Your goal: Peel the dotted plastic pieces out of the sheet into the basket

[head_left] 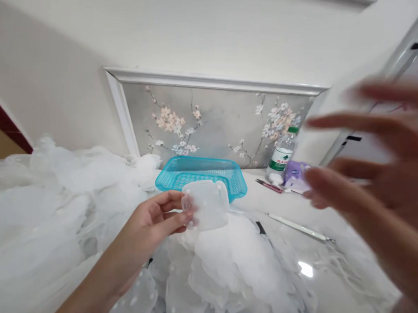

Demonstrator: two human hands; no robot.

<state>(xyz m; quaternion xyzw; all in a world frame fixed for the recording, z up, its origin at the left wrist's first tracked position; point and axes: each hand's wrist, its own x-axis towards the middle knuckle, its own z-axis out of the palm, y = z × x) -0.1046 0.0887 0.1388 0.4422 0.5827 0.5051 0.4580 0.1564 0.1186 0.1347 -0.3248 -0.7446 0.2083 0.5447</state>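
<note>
Between the thumb and fingers of my left hand [160,217] is a translucent white sheet piece [208,205] with rounded corners and small white dots. It is held up in front of a blue plastic basket [201,163]. Below it lies a heap of thin, white, translucent pieces [231,265]. My right hand [376,174] is raised close to the camera at the right, blurred, with its fingers spread and nothing visible in them. It is well apart from the sheet piece.
A larger white pile [52,204] covers the left side. At the back right stand a water bottle [282,155] and a purple packet [296,176], with thread snips [268,185] in front. A slim white tool [296,226] lies on the glossy table [332,270].
</note>
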